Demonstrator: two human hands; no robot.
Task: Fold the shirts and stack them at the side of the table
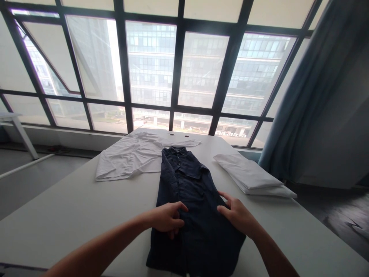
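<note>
Dark shirt lies under both hands — left hand, right hand.

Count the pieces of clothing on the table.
3: a dark shirt in the middle, a white shirt spread far left, a folded white pile on the right, perhaps hiding more.

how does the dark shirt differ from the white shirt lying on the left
The dark shirt is navy; the white shirt is pale. The dark shirt lies narrow, with the left hand and right hand on it; the white shirt lies spread wide, untouched. Both lie flat on the table.
</note>
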